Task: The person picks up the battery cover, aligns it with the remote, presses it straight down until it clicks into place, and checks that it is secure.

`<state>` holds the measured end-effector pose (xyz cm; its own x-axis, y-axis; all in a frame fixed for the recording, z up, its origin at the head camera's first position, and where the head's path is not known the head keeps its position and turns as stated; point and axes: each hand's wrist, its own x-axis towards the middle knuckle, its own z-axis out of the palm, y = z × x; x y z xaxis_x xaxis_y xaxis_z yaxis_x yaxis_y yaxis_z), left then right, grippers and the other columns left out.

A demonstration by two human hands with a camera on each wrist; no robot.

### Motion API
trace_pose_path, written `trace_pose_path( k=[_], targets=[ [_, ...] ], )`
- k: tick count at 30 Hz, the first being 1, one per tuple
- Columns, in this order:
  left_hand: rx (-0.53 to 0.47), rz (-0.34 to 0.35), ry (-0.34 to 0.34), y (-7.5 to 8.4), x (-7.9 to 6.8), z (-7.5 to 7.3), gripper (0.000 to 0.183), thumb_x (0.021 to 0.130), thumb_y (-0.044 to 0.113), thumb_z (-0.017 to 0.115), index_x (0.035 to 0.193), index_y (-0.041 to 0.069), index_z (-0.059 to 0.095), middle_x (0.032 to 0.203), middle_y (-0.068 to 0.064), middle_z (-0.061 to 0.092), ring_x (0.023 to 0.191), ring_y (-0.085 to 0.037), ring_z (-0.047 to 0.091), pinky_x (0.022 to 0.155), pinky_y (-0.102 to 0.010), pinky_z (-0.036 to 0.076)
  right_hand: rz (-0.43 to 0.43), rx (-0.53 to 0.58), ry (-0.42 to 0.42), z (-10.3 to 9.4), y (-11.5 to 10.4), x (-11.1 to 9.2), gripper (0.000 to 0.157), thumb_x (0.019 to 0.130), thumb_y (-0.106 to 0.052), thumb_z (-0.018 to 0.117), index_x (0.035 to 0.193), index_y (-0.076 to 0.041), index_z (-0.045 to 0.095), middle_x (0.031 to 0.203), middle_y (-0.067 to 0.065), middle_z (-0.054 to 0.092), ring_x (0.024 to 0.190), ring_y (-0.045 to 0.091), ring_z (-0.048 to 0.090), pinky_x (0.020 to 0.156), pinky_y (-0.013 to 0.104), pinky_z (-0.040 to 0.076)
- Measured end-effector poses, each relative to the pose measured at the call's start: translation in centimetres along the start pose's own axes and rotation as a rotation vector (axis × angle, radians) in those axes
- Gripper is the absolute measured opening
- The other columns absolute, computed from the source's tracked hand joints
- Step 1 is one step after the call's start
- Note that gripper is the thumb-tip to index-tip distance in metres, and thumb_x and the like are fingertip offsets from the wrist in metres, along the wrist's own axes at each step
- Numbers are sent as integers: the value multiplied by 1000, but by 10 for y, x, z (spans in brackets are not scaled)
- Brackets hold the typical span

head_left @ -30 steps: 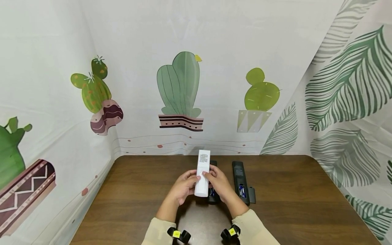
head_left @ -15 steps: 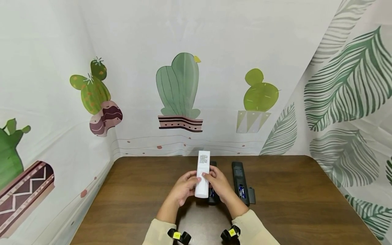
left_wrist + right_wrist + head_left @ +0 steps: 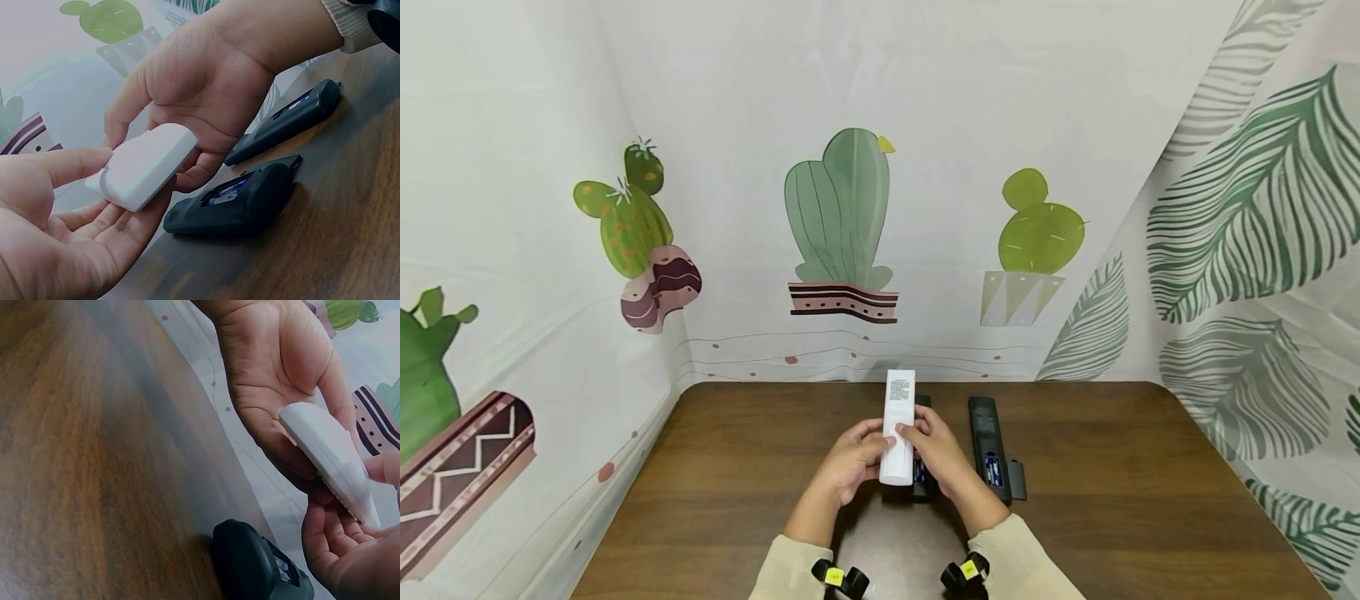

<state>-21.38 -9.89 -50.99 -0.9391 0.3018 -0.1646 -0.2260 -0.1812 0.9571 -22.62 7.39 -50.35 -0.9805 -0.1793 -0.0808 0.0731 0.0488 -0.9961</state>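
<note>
A white remote control (image 3: 897, 454) is held above the table, its back with a printed label facing up. My left hand (image 3: 848, 462) grips its left side, thumb on the back and fingers underneath. From the right, my right hand (image 3: 942, 454) holds it too, with the thumb pressing on the lower back near a seam. In the left wrist view the rounded end of the white remote (image 3: 153, 162) points toward the right. Behind it lies a black remote (image 3: 922, 486), partly hidden by the right hand, with batteries (image 3: 228, 190) showing in its uncovered compartment.
A second black remote (image 3: 985, 425) lies farther right, its compartment exposing blue batteries (image 3: 993, 471). Against its lower right side is a dark battery cover (image 3: 1017, 480). The brown wooden table (image 3: 1150, 500) ends at a cactus-printed cloth (image 3: 940, 250) behind.
</note>
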Motion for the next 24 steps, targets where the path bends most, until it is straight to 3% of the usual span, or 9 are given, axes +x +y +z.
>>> trace_pose_path(
  k=[24],
  targets=[
    [-2,-3,-1,-4,3,-3,53,98,12,62,144,-4,42,117,-7,69,94,-16,69,80,-36,59,-10,4,21,3,-2,-2,54,98,-17,62,147,-2,44,111,17,69,86,17,62,74,33,51]
  ],
)
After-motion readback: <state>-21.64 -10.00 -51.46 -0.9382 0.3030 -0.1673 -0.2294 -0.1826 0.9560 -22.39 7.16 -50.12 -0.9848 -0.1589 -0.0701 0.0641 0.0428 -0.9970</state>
